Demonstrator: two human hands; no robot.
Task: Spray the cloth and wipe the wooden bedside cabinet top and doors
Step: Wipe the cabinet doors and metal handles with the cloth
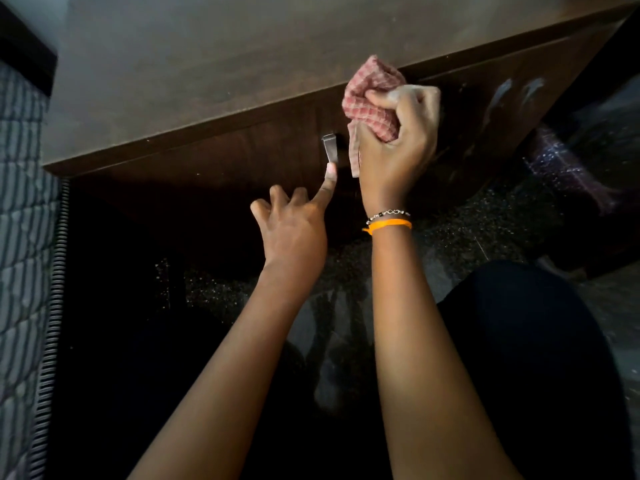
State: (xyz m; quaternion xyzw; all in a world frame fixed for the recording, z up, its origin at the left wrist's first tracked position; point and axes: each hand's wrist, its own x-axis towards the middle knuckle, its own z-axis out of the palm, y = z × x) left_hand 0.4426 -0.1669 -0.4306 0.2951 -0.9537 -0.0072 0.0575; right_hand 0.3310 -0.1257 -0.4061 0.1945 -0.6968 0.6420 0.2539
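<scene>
The dark wooden bedside cabinet fills the upper frame, with its top (207,64) and its front doors (225,157) below the edge. My right hand (398,140) is shut on a bunched red checked cloth (372,95), pressed against the upper edge of the right door. My left hand (294,220) holds nothing; its index finger is stretched out and touches the lower end of a metal door handle (329,148), with the other fingers curled. No spray bottle is in view.
A grey striped quilted mattress (24,237) stands along the left side. The dark speckled floor (467,220) lies below the cabinet. White smears (519,91) show on the right door. My knee in dark cloth (536,358) is at the lower right.
</scene>
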